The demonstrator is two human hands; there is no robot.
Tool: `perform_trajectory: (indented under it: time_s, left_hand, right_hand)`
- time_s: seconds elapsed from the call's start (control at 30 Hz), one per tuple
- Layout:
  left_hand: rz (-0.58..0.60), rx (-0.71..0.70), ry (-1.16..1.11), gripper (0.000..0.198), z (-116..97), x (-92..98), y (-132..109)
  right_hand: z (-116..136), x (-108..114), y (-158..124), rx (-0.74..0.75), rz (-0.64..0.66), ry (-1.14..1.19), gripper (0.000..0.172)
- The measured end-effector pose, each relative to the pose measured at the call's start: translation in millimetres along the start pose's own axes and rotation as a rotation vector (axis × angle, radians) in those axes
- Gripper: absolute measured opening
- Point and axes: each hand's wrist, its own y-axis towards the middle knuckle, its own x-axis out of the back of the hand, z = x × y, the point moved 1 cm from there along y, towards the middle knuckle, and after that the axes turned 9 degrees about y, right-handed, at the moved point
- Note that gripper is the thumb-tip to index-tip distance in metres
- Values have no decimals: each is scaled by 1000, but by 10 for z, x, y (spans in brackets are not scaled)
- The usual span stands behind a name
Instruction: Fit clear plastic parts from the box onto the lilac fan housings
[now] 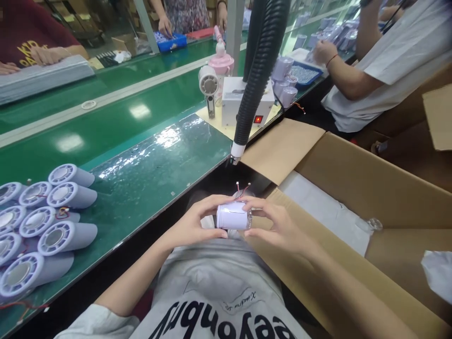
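Between my two hands, close to my lap, I hold a lilac cylindrical fan housing (233, 216) lying on its side. Thin red and dark wires with small white plugs stick up from behind it. My left hand (203, 221) grips its left end, thumb below and fingers above. My right hand (270, 219) closes on its right end, where a clear or metallic rim shows. Several similar lilac fan housings (67, 238) stand stacked on the green bench to the left, some with red wires hanging out.
A ribbed black hose (247, 84) with a white tip hangs ahead. Behind it are a white box (231, 101) with a lit red switch, a handheld fan (209, 84) and a pink bottle (221, 61). An open carton (353, 174) stands right. Co-workers sit around the green conveyor (116, 122).
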Motion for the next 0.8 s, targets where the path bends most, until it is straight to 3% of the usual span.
perform_trajectory:
  time_s: [0.17, 0.37, 0.63, 0.8]
  left_hand:
    - [22, -106, 169, 70, -115, -31, -49]
    - [16, -120, 217, 72, -161, -40, -95]
    - [13, -97, 166, 72, -185, -46, -121]
    - [14, -87, 132, 71, -169, -55, -134]
  right_hand:
    - [156, 6, -54, -130, 7, 50, 40]
    - [247, -17, -38, -314, -1, 244, 38]
    - [203, -54, -6, -442, -14, 499, 32]
    - [132, -99, -19, -560, -13, 619, 37]
